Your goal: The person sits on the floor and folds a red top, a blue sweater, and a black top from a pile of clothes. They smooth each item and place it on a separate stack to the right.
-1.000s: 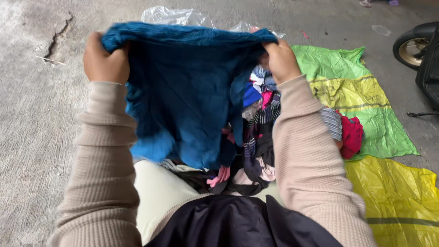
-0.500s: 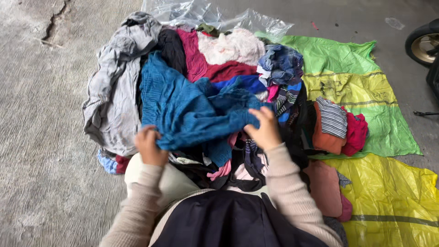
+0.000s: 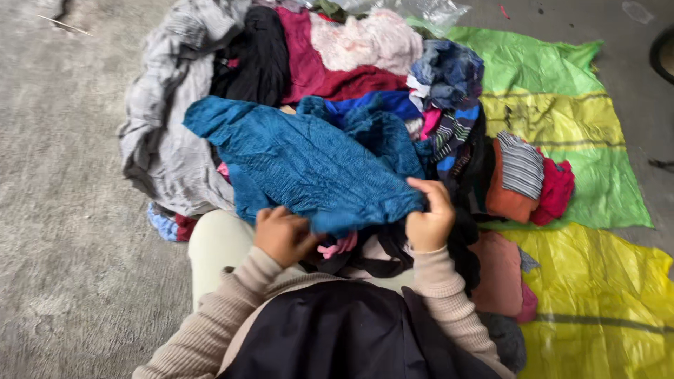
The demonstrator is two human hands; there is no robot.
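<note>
On the clothes pile (image 3: 316,63), both hands (image 3: 284,235) pinch blue garment (image 3: 309,165)

the grey concrete floor (image 3: 63,231) on the left lies bare, open room for a hand to pass. ahead, the heap of clothes (image 3: 316,63) blocks the way, with the blue garment (image 3: 309,165) spread over its near side and the grey garment (image 3: 161,140) closing its left edge. to the right, folded pieces (image 3: 523,179) crowd the mat's inner edge. beyond them the green and yellow mat (image 3: 597,175) lies flat and free. the near ground is taken up by the person's lap.
</note>
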